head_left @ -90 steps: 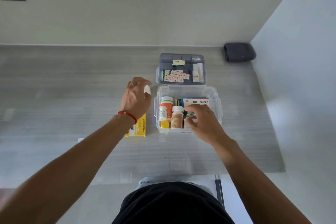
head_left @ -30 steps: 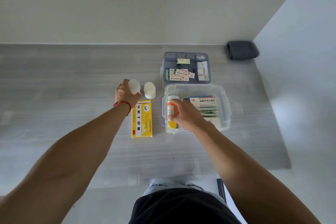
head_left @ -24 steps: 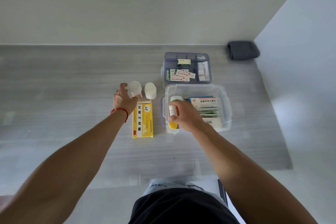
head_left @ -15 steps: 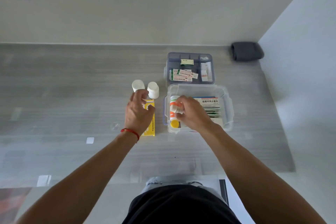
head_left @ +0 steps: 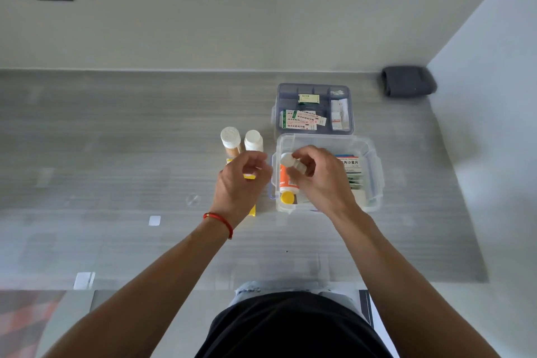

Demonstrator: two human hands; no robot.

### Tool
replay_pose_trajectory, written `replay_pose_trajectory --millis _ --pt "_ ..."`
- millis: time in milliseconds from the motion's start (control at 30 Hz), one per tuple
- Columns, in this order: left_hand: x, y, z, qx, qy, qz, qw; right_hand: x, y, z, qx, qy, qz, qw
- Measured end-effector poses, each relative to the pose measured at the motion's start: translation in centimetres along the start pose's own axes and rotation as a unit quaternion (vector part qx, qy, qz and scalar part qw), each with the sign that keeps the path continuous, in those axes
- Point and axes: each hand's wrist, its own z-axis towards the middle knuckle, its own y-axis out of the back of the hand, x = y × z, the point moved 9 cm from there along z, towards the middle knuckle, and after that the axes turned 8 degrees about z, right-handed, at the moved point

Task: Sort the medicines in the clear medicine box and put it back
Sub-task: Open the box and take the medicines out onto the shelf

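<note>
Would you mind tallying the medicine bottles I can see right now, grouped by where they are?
Standing on the table, left of the clear box: 2
Held in the right hand: 1
Lying in the clear box: 1
Total: 4

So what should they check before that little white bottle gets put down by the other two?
1. Right hand has a grip on the small white bottle: ok.
2. Bottle is lifted clear of the clear medicine box: cannot tell, it is above the box's left end.
3. Left hand is free to take it: ok, it looks empty.
4. Two white-capped bottles stand upright on the table: ok.
5. Free spot beside them: ok, bare table on their left.
6. Yellow box out of the way: cannot tell, the left hand covers most of it.
</note>
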Motion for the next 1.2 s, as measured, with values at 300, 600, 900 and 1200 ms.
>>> replay_pose_trajectory --millis 300,600,900,1200 --pt "1.7 5.4 1.6 -0.091 -0.004 0.057 0.994 3.6 -1.6 -0.3 0.066 0.057 0.077 0.993" --pt "8.4 6.7 8.1 -0.067 0.017 0.249 0.966 -2.2 3.1 -0.5 -0.01 -0.041 0.007 0.999" --pt "11.2 4.3 9.8 -0.027 0.083 0.229 0.969 -6.0 7.2 -1.6 -0.056 -0.091 -0.062 0.992" --pt "3.6 5.4 4.7 -0.131 -0.016 0.211 0.969 -6.8 8.6 -1.9 -0.054 -0.07 -0.076 0.993"
